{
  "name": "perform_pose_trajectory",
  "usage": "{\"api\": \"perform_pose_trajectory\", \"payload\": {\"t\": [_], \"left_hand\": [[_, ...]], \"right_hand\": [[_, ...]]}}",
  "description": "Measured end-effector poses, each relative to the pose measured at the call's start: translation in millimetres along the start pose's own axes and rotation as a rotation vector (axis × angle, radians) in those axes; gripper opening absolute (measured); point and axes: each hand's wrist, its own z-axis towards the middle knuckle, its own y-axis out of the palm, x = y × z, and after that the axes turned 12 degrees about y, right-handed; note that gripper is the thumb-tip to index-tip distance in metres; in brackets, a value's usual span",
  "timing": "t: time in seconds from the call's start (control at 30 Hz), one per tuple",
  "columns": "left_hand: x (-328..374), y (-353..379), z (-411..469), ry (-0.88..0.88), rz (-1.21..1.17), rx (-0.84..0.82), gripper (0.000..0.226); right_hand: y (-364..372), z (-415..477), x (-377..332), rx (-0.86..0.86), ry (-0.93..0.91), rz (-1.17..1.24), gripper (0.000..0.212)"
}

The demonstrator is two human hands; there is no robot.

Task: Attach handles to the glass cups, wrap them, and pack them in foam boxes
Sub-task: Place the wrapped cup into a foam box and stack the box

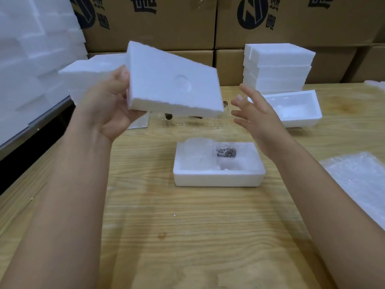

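Observation:
A white foam lid [170, 80] is held tilted in the air above the table, gripped at its left edge by my left hand [108, 105]. My right hand [256, 113] hovers just right of the lid with fingers spread, touching nothing. Below them an open foam box [218, 178] sits on the wooden table [187, 236]. Inside it lies a wrapped cup [200, 155] with a dark handle part [226, 152] showing through the wrap. Clear glass cups [214, 123] stand behind, partly hidden by the lid.
A second open foam box [291, 109] sits at the right, with a stack of foam lids [277, 67] behind it. Bubble wrap sheets [358, 180] lie at the right edge. More foam pieces [31, 59] pile up at the left; cardboard cartons [291, 21] line the back.

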Motion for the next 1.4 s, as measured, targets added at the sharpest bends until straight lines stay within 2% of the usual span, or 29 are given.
{"api": "perform_pose_trajectory", "payload": {"t": [0.1, 0.17, 0.27, 0.37, 0.43, 0.5, 0.6, 0.67, 0.8, 1.17, 1.27, 1.33, 1.4], "left_hand": [[-16.0, 2.9, -1.8, -0.123, -0.157, -0.012, 0.039], [-24.3, 8.0, -4.4, -0.180, -0.153, -0.083, 0.041], [-35.6, 18.4, -9.3, -0.144, 0.011, -0.143, 0.030], [-46.2, 29.6, -21.5, -0.071, 0.198, -0.114, 0.037], [-56.8, 31.6, -33.2, -0.015, 0.349, -0.158, 0.040], [-68.6, 27.1, -44.2, 0.033, 0.458, -0.188, 0.051], [-84.5, 20.9, -54.0, 0.027, 0.426, -0.146, 0.034], [-90.6, 21.4, -56.3, 0.003, 0.385, -0.086, 0.037], [-94.4, 21.2, -54.0, 0.026, 0.368, -0.056, 0.038], [-101.0, 12.9, -60.6, 0.037, 0.413, -0.194, 0.034], [-100.3, 12.7, -63.5, 0.037, 0.401, -0.214, 0.033], [-97.2, 10.3, -64.4, 0.009, 0.398, -0.269, 0.031], [-93.7, 3.6, -62.5, -0.056, 0.303, -0.351, 0.050]], "right_hand": [[0.9, -0.2, -6.2, -0.018, 0.067, 0.026, 0.055], [-3.6, 0.2, -11.4, -0.029, 0.118, 0.163, 0.046], [-12.6, -6.0, -14.1, 0.022, 0.177, 0.305, 0.029], [-21.7, -17.2, -5.7, 0.102, 0.199, 0.335, 0.009], [-27.9, -25.9, 0.2, 0.160, 0.186, 0.335, 0.014], [-30.5, -33.4, 6.8, 0.197, 0.157, 0.326, 0.023], [-22.9, -37.6, 18.8, 0.197, 0.154, 0.320, 0.023], [-15.9, -36.6, 23.7, 0.189, 0.196, 0.335, 0.021], [-13.4, -34.9, 29.4, 0.187, 0.247, 0.358, 0.003], [-11.8, -43.9, 43.9, 0.151, 0.226, 0.375, 0.011], [-11.2, -43.8, 48.6, 0.139, 0.180, 0.438, 0.022], [-12.2, -45.2, 50.3, 0.116, 0.116, 0.445, 0.017], [-16.6, -45.4, 51.2, 0.078, 0.045, 0.398, 0.016]]}}
